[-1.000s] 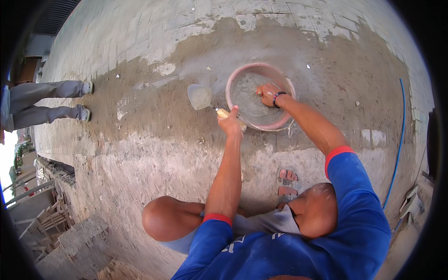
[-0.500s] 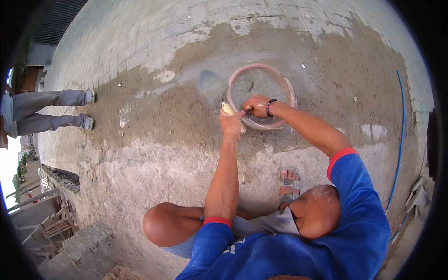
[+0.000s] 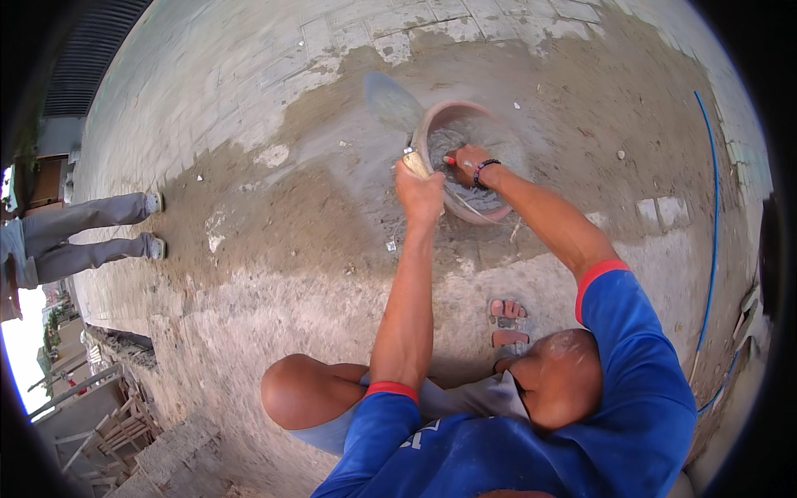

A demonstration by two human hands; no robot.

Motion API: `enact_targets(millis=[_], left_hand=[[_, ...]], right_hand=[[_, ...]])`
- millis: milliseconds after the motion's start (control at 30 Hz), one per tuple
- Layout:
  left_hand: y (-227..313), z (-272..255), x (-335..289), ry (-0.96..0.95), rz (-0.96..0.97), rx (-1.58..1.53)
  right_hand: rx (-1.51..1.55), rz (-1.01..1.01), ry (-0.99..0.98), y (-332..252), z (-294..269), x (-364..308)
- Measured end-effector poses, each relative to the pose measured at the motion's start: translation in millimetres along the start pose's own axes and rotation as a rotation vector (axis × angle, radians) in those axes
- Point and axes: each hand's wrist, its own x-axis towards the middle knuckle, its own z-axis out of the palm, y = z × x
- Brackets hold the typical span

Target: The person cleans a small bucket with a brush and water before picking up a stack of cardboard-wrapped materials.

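In my left hand, closed and resting against the near-left rim of a round pinkish basin, is the wooden handle of a trowel. The trowel's pointed grey blade sticks out beyond the basin's left side. The basin looks tilted, its left rim raised, and wet grey mortar lies inside. My right hand, with a beaded bracelet at the wrist, reaches into the basin and closes round a red-handled tool. The working end of that tool is hidden.
Wet, muddy mortar coats the ground around the basin, with pavers beyond. A blue hose runs along the right. Another person in grey trousers stands at the left. Wooden scraps lie at lower left. My sandalled foot is near the basin.
The basin has gone from lying level to tilted, left rim up. My left hand and the trowel have risen with it. My right hand stays inside the basin.
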Motion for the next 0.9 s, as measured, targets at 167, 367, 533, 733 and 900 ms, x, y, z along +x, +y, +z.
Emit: enact_targets(millis=[167, 367, 533, 733, 900], left_hand=[[5, 2, 5, -0.034, 0.009, 0.122], [18, 0, 13, -0.103, 0.067, 0.190], [16, 2, 15, -0.126, 0.078, 0.272], [32, 4, 0, -0.150, 0.114, 0.439], [30, 12, -16, -0.154, 0.179, 0.397]], right_hand=[[0.257, 0.251, 0.071, -1, 14, -5], [0.701, -0.037, -0.077, -17, -22, -14], [0.115, -0.447, 0.224, -15, -58, 2], [-0.020, -0.046, 0.076, 14, -37, 1], [0.151, 0.201, 0.097, 31, 0, -11]])
